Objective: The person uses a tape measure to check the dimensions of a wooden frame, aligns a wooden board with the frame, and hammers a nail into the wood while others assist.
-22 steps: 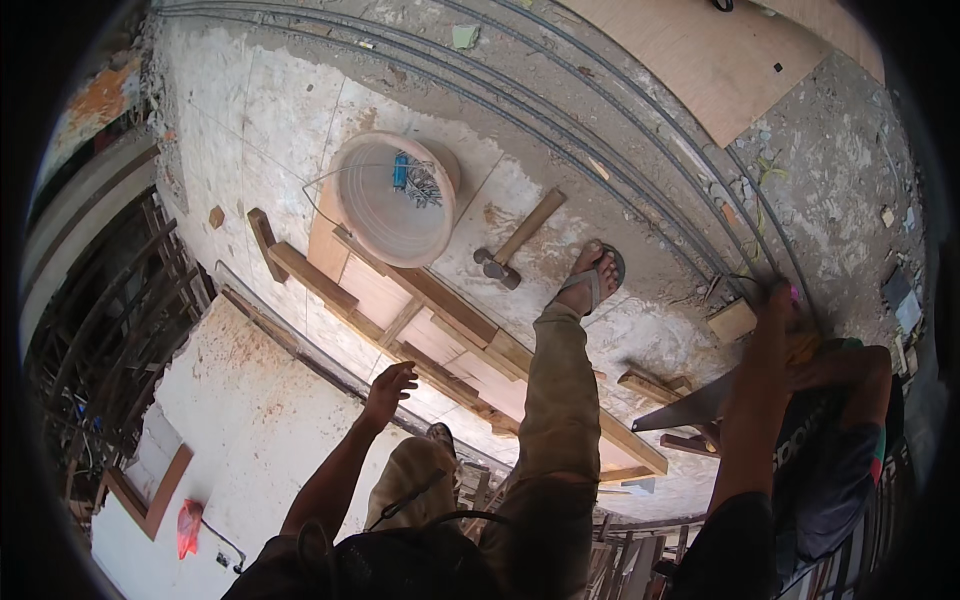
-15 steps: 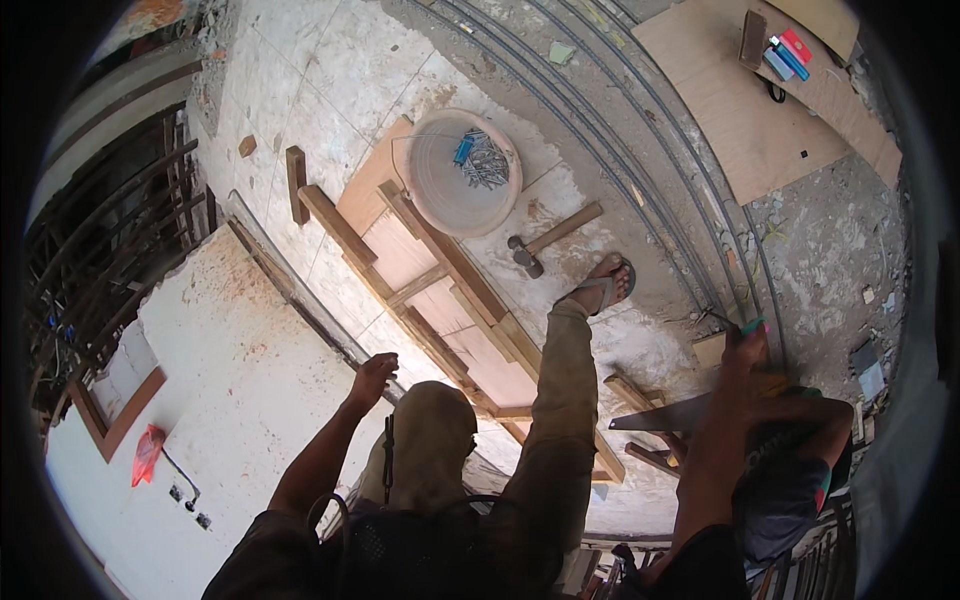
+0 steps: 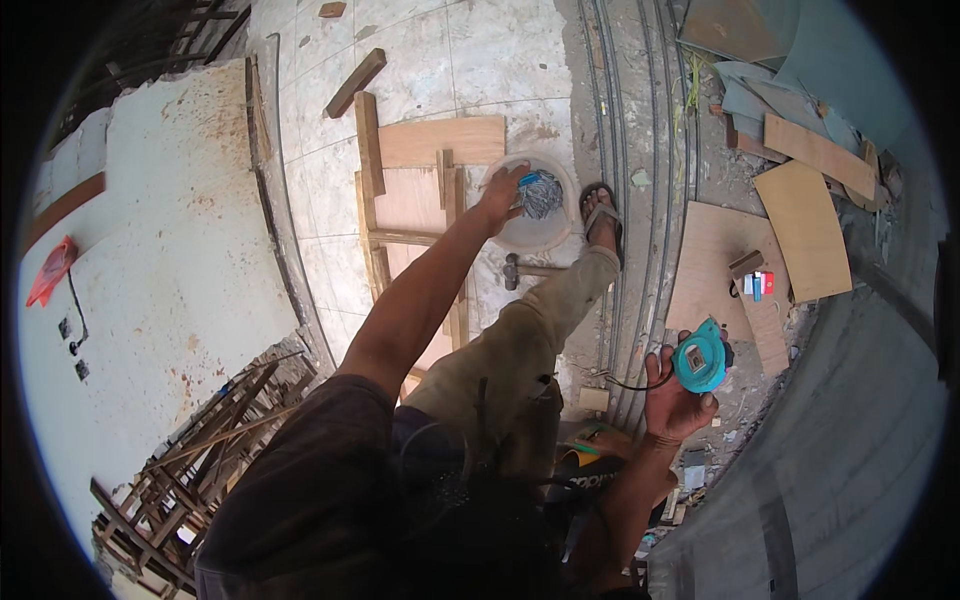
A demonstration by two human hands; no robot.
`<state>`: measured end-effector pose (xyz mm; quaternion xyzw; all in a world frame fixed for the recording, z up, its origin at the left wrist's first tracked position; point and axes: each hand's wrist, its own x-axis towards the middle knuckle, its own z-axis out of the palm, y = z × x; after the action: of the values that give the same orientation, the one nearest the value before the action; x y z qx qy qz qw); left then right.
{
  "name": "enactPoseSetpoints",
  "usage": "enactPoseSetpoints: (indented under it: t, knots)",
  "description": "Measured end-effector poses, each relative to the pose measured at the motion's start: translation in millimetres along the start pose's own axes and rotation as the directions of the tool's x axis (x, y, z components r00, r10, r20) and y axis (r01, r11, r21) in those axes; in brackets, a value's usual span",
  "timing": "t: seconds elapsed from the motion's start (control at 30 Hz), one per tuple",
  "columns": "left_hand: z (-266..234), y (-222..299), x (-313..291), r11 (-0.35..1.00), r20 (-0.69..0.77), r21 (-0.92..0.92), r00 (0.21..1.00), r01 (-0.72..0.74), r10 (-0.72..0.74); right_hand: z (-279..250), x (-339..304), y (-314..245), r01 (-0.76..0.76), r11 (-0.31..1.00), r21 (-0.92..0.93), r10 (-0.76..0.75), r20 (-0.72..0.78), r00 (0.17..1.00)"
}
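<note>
My left hand [image 3: 499, 200] reaches into the pale bucket [image 3: 545, 240], thumb and fingers apart, beside a small blue item [image 3: 527, 179] and a heap of grey nails [image 3: 543, 196]. Whether the fingertips touch the blue item is hard to see. My right hand [image 3: 676, 404], palm up, has its fingers curled around a round teal reel [image 3: 700, 358]. A thin dark line runs from the reel to the left. Just below the bucket lies a hammer [image 3: 512, 272] with a wooden handle, close to my sandalled foot [image 3: 601, 215].
A timber frame with plywood [image 3: 412, 196] lies left of the bucket. Long steel bars [image 3: 655, 180] run along the floor to the right. Plywood sheets [image 3: 715, 250] and offcuts lie beyond. A co-worker [image 3: 600, 455] is low beside my leg, mostly hidden. Broken timber [image 3: 190, 490] fills a gap at lower left.
My left hand has gone from beside my knee into the bucket. My right hand has brought the teal reel up into plain sight. The view has turned, and the co-worker's saw no longer shows.
</note>
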<state>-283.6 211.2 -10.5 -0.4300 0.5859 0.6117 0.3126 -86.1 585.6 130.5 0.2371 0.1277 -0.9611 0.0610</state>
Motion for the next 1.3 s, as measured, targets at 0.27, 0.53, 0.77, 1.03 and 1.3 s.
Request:
enactPoseSetpoints:
  t: [0.27, 0.53, 0.77, 1.03, 1.3]
  knots:
    - [32.7, 18.9, 119.0, 0.794, -0.228, -0.592, 0.918, 0.134, -0.325, 94.5, 126.5, -48.3, -0.295, 0.937, -0.187, 0.286, -0.077, 0.955]
    - [-22.5, -26.5, 14.1, 0.663, -0.468, -0.749, 0.699, 0.011, -0.540, 179.8, 264.7, -34.0, -0.559, 0.688, -0.462, 0.409, -0.390, 0.825]
    - [-19.3, -59.4, -110.9, 0.684, -0.495, -0.729, 0.709, -0.024, -0.503, 243.4, 379.9, -4.8, -0.739, 0.304, -0.601, 0.708, -0.377, 0.598]
    - [71.2, -128.0, -154.1, 0.620, -0.552, -0.775, 0.608, -0.121, -0.571, 293.1, 497.3, 121.3, -0.698, -0.188, -0.691, 0.813, -0.509, 0.284]
    - [162.3, -190.7, -148.7, 0.626, -0.526, -0.774, 0.450, 0.099, -0.721, 290.9, 513.4, 228.1, -0.455, -0.466, -0.759, 0.700, -0.631, 0.335]
